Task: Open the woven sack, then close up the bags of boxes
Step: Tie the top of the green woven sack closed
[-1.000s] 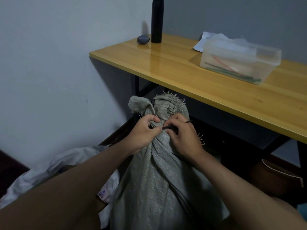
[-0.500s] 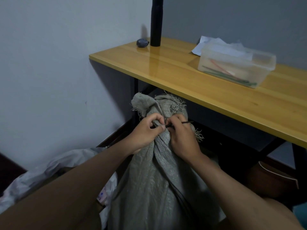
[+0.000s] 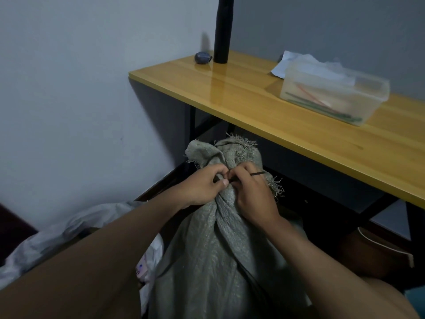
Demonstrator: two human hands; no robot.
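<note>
A grey woven sack (image 3: 213, 254) stands upright in front of me, its frayed mouth (image 3: 239, 148) bunched and bound at the neck by a thin black tie (image 3: 257, 173). My left hand (image 3: 202, 185) grips the gathered neck from the left, thumb and fingers curled at the tie. My right hand (image 3: 253, 192) pinches the black tie on the right side of the neck, its free end sticking out to the right. A white plastic bag (image 3: 69, 233) lies low at the left, partly hidden by my left forearm.
A yellow wooden table (image 3: 299, 116) on a black frame runs behind the sack. On it stand a clear plastic box (image 3: 333, 95) with thin coloured sticks, white paper, a black cylinder (image 3: 222, 31) and a small dark object (image 3: 202, 58). A brown box (image 3: 377, 254) sits underneath at right.
Both hands have stayed at the sack's neck, their fingers shifting slightly on the black tie. The view has tilted a little, so the table appears lower.
</note>
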